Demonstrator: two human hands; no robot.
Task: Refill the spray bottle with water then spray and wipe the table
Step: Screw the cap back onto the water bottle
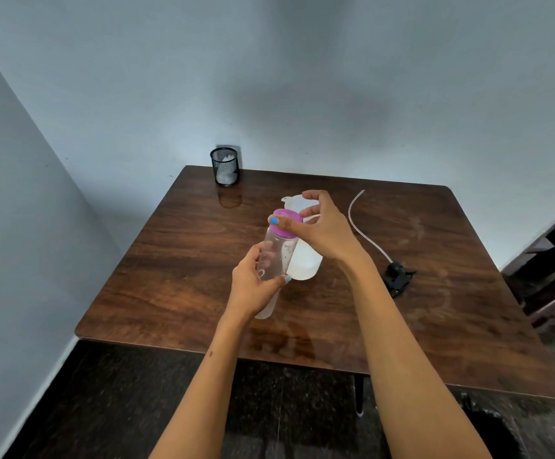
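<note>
The left hand [253, 276] holds a clear plastic bottle [277, 256] while the right hand [322, 230] pinches its purple round cap [286, 223] above the brown wooden tabletop [176, 260].

Spray head [398, 276] blocking right tabletop [468, 326]

Plain room in a home or small office, corner spot. Bare pale blue-grey painted walls [302, 77] meet at left, white skirting along the bottom. Dark brown wood-grain square table [451, 326] pushed into the corner. Black wire-mesh pen cup [225, 166] at its far edge. Dark speckled stone floor [120, 409]. Dark wooden furniture frame [554, 276] at right, only partly visible.
</note>
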